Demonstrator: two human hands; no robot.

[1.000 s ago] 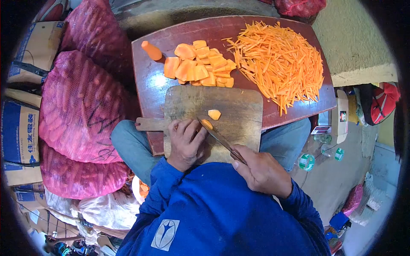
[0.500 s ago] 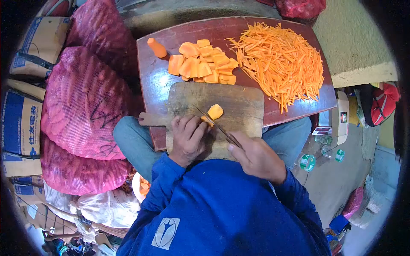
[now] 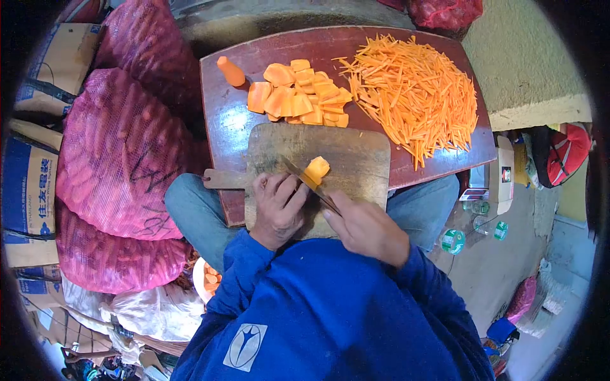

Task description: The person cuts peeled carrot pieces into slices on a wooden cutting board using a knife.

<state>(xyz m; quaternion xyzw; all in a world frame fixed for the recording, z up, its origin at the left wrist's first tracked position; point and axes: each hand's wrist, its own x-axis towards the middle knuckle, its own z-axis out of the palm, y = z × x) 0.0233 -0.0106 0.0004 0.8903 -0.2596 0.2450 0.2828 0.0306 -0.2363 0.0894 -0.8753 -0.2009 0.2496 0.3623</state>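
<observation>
My right hand (image 3: 372,230) is wrapped round the handle of a knife (image 3: 305,179), whose blade slants up and left over the wooden cutting board (image 3: 356,155). Fingers curled, my left hand (image 3: 277,209) rests on the board close beside the blade. Whatever lies under its fingertips is hidden. Orange carrot slices (image 3: 318,169) lie against the far side of the blade. Beyond the board are a pile of carrot slabs (image 3: 298,95) and a carrot stub (image 3: 231,72). A large heap of carrot strips (image 3: 416,95) covers the table's right part.
The board lies on a dark red table (image 3: 238,136), partly over my legs. Pink mesh sacks (image 3: 121,159) of carrots and cardboard boxes (image 3: 32,184) stand at the left. A white bowl (image 3: 200,279) holds carrot pieces. Plastic bottles (image 3: 453,241) lie on the floor at right.
The knife and my right hand have moved left, towards my left hand. The cut slices on the board have shifted and now sit together against the blade.
</observation>
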